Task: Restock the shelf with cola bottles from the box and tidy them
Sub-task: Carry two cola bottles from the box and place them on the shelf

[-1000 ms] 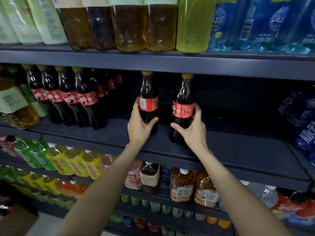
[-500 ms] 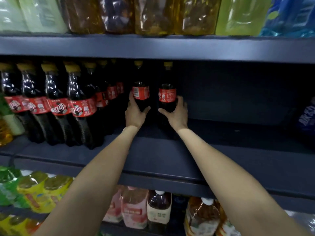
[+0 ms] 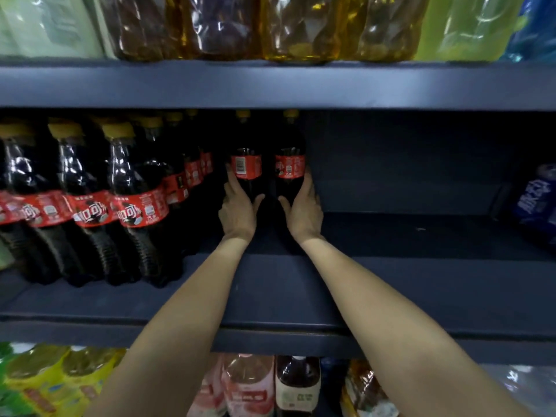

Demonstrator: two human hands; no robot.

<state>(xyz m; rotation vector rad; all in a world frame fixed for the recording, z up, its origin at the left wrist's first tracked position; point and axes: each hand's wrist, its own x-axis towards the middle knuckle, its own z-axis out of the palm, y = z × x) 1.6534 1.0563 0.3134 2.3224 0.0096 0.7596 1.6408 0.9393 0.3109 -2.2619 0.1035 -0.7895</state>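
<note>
Since a second ago, when I had these two bottles standing near the front edge of the shelf (image 3: 421, 296), I have pushed them deep toward its back wall, and my arms are now stretched almost fully in. From the head view, my left hand (image 3: 237, 210) curls round the lower body of the left cola bottle (image 3: 246, 167), thumb on the inner side and fingers wrapped round the outer side. My right hand (image 3: 304, 212) grips the right cola bottle (image 3: 289, 167) the same way, mirrored. Both bottles stand upright, side by side and nearly touching, with yellow caps close under the shelf above. They sit at the rear, just to the right of the standing cola rows (image 3: 132, 206) that run from the front edge back on the left part of the shelf.

I judge the placing nearly done: the pair looks to start a new row at the back, and the shelf's middle and right stretch toward the blue bottle (image 3: 535, 203) at the right edge has room for more. The left bottle's label shows its barcode, so tidying may mean turning it to face out. No box shows in this view.
</note>
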